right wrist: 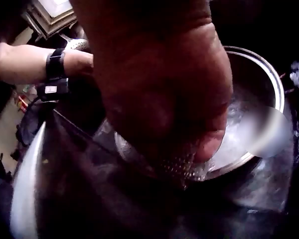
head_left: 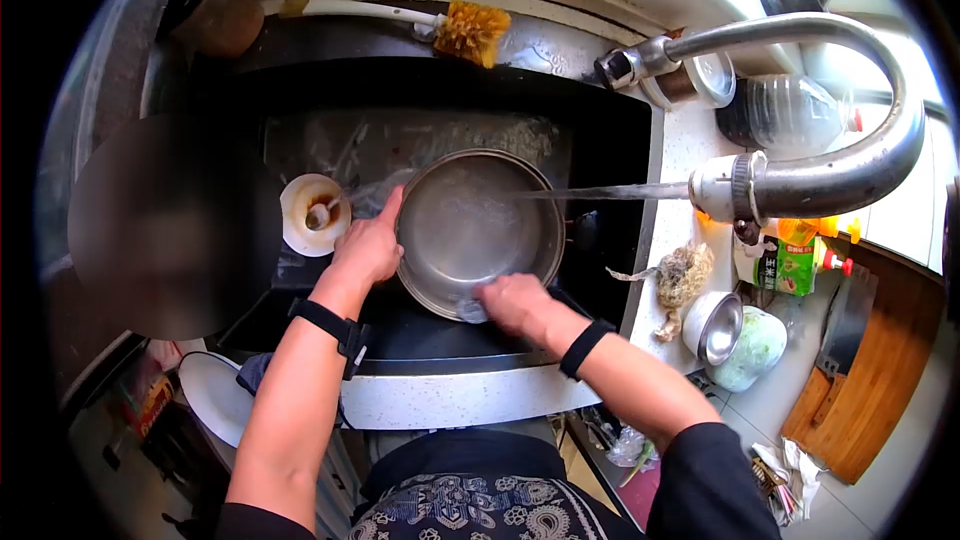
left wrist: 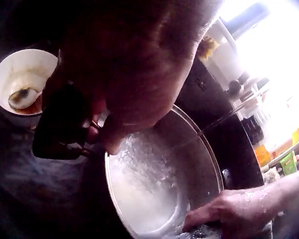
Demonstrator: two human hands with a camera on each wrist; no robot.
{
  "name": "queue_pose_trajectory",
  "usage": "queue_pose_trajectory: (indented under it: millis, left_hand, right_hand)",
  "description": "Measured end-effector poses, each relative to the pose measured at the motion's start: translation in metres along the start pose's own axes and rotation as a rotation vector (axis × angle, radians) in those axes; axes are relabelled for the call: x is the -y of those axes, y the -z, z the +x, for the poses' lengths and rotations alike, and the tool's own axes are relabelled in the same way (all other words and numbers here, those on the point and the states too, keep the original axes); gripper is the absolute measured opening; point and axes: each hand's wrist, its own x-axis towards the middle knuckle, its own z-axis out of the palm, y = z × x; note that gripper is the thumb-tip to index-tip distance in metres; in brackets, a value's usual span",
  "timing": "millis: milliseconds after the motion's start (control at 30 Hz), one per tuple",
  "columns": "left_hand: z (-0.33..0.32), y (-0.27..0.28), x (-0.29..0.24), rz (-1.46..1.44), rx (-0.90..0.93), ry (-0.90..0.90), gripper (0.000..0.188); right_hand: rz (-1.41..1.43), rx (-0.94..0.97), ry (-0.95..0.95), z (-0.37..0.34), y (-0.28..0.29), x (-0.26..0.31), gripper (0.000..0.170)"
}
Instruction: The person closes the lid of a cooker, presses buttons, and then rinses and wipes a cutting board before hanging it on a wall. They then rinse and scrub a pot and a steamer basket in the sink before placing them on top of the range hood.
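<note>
A metal pot (head_left: 470,225) stands in the dark sink under a thin stream of water (head_left: 625,192). My left hand (head_left: 370,248) grips it at the left rim, one finger pointing forward along the edge. A dark handle (left wrist: 65,119) shows beside that hand in the left wrist view. At the near side of the pot, my right hand (head_left: 520,305) holds a clear mesh scrubber (right wrist: 187,167) against the rim. Cloudy, bubbly water (left wrist: 144,184) covers the pot's bottom. The right fingertips are partly hidden.
Left of the pot, a white bowl (head_left: 297,202) holds a spoon and brown residue. The curved faucet (head_left: 850,190) reaches in from the right. A yellow brush (head_left: 470,32) lies behind the sink. A metal bowl (head_left: 713,328), bottles and a cleaver (head_left: 846,325) are at the right.
</note>
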Motion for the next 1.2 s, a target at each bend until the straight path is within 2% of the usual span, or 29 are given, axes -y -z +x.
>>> queue_pose_trajectory:
  millis: [67, 100, 167, 200, 233, 300, 400, 433, 500, 567, 633, 700, 767, 867, 933, 1000, 1033, 1133, 1200]
  left_hand:
    - [-0.003, 0.002, -0.002, 0.004, 0.008, 0.007, 0.083]
    - [-0.002, 0.001, -0.002, 0.008, 0.003, 0.001, 0.083]
    - [-0.002, -0.001, 0.0, 0.017, -0.008, -0.004, 0.083]
    - [-0.002, -0.002, 0.0, 0.019, -0.013, -0.008, 0.083]
    - [-0.001, -0.002, 0.0, 0.022, -0.02, -0.011, 0.084]
    - [0.0, -0.003, 0.001, 0.015, -0.025, -0.015, 0.084]
    - [0.001, -0.003, 0.003, -0.012, -0.032, -0.021, 0.084]
    - [0.001, -0.004, 0.004, -0.016, -0.035, -0.026, 0.084]
    - [0.0, -0.004, 0.004, -0.02, -0.027, -0.026, 0.084]
    - [0.0, -0.001, 0.002, -0.017, -0.01, -0.016, 0.084]
    - [0.002, -0.002, 0.002, -0.019, -0.016, -0.021, 0.084]
    - [0.002, -0.004, 0.004, -0.023, -0.009, -0.012, 0.084]
    - [0.003, -0.003, 0.004, -0.022, -0.001, -0.009, 0.084]
    - [0.005, -0.005, 0.006, -0.01, -0.003, -0.009, 0.084]
    - [0.006, -0.006, 0.008, -0.025, -0.009, -0.022, 0.084]
    - [0.005, -0.007, 0.009, -0.032, -0.015, -0.032, 0.084]
    - [0.005, -0.007, 0.009, -0.03, -0.021, -0.038, 0.084]
    - [0.006, -0.006, 0.007, -0.025, -0.031, -0.04, 0.084]
    - [0.005, -0.005, 0.006, -0.014, -0.029, -0.031, 0.084]
  right_hand:
    - [-0.247, 0.096, -0.022, -0.008, 0.02, -0.024, 0.019]
    - [-0.423, 0.019, -0.012, -0.008, 0.021, -0.038, 0.017]
    - [-0.489, 0.001, -0.032, -0.002, 0.031, -0.052, 0.016]
    - [-0.48, 0.08, -0.038, 0.003, 0.031, -0.046, 0.016]
    - [-0.511, 0.061, 0.044, -0.002, 0.027, -0.037, 0.017]
    - [-0.35, 0.168, 0.112, 0.014, 0.004, -0.016, 0.018]
    - [-0.191, 0.219, 0.084, 0.021, 0.003, -0.012, 0.02]
    - [-0.276, 0.118, 0.125, 0.013, 0.009, -0.025, 0.02]
    - [-0.364, 0.128, 0.055, 0.01, 0.027, -0.045, 0.019]
    - [-0.262, 0.148, 0.118, 0.01, 0.024, -0.043, 0.018]
    - [-0.087, 0.123, 0.199, 0.027, -0.008, -0.026, 0.018]
    - [0.059, 0.177, 0.157, 0.047, 0.007, 0.018, 0.017]
    - [0.261, -0.055, 0.219, 0.072, 0.01, 0.037, 0.016]
    - [0.36, -0.094, 0.135, 0.074, 0.016, 0.037, 0.017]
    - [0.294, 0.027, 0.043, 0.058, 0.006, 0.027, 0.017]
    - [0.11, 0.144, 0.091, 0.037, 0.009, 0.009, 0.021]
    - [-0.042, 0.196, 0.183, 0.029, 0.015, 0.001, 0.024]
    - [0.039, 0.146, 0.201, 0.036, 0.014, 0.011, 0.021]
    - [0.219, 0.144, 0.168, 0.052, 0.022, 0.034, 0.018]
